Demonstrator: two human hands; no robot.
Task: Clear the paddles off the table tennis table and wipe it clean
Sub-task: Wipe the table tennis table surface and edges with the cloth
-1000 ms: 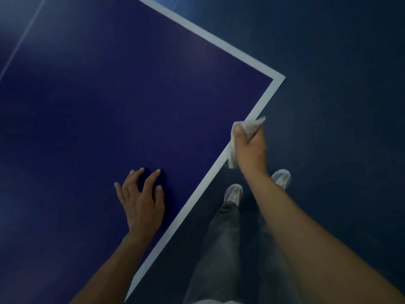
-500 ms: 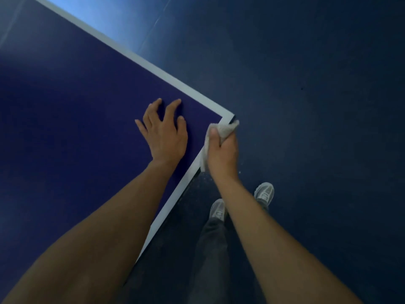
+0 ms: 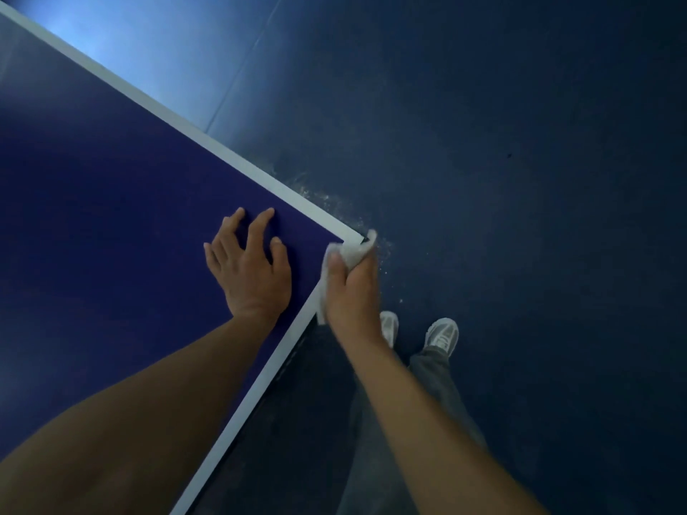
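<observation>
The table tennis table [image 3: 111, 217] is dark blue with a white border line, and its near right corner lies in the middle of the view. My right hand [image 3: 353, 291] grips a crumpled white cloth [image 3: 351, 252] against that corner and the white edge line. My left hand [image 3: 251, 269] rests flat on the blue surface just left of the corner, fingers spread. No paddles are in view.
Dark blue floor [image 3: 520, 180] lies beyond the table on the right and far side. Pale dust or crumbs [image 3: 334, 202] speckle the floor beside the corner. My legs in grey trousers and light shoes [image 3: 440, 334] stand next to the table's near edge.
My right hand has slid the cloth along the white edge up to the table's corner. My left hand has moved along the surface toward the same corner.
</observation>
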